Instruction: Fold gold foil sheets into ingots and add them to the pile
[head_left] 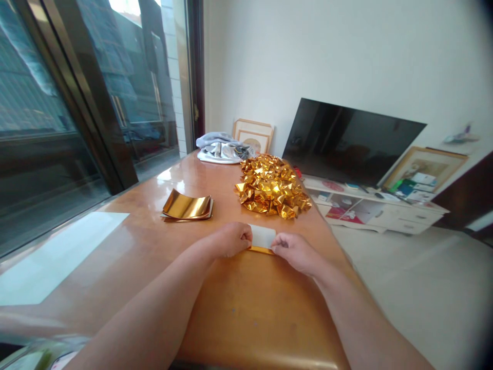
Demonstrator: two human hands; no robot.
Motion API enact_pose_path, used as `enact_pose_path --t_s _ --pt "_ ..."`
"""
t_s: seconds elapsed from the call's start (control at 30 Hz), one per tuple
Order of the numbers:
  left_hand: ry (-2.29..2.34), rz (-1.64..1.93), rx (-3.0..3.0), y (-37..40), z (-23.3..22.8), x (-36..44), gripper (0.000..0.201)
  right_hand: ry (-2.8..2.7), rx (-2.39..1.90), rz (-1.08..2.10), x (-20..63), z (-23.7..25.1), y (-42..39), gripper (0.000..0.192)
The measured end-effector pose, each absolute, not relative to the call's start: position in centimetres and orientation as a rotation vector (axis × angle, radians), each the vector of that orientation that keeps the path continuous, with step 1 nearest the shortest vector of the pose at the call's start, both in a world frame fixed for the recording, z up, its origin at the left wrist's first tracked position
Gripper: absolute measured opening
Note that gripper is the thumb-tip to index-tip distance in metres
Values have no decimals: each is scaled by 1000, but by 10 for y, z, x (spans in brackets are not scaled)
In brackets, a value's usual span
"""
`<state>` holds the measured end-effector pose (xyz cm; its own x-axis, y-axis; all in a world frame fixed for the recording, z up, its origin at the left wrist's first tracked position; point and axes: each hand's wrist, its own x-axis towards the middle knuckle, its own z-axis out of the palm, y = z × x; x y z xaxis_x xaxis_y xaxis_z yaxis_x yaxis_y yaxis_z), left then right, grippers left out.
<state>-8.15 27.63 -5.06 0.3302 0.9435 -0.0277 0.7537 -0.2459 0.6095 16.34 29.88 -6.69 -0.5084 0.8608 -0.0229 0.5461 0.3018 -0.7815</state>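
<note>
A small foil sheet (262,240), white face up with a gold edge showing along its near side, is held flat on the tabletop (246,303) near the right edge. It is pinched from both ends: the left hand (231,239) grips the left end, the right hand (295,250) the right end, with the fingers of both curled down onto the sheet, apparently so that the gold edge is kept pressed along a fold line. The sheet is placed directly in front of the body, between the two forearms, which suits even pressure from both sides. Just beyond it, a heap (271,186) of crumpled-looking folded gold pieces is piled, within easy reach of the right hand. To the far left of the sheet, a stack (187,206) of flat gold sheets lies slightly curled, gold face up, apart from the heap. At the far end of the tabletop a grey cloth bundle (221,147) is seen, with a picture frame (253,134) leaning on the wall behind it. To the right, a dark TV (348,141) stands on a low white cabinet (379,208).
</note>
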Motion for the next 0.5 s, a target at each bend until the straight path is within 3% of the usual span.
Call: enact_pose_path --t_s 0.5 --pt "1512 474 2069 276 -57 -82 13 -2205 -1242 1018 164 -65 297 12"
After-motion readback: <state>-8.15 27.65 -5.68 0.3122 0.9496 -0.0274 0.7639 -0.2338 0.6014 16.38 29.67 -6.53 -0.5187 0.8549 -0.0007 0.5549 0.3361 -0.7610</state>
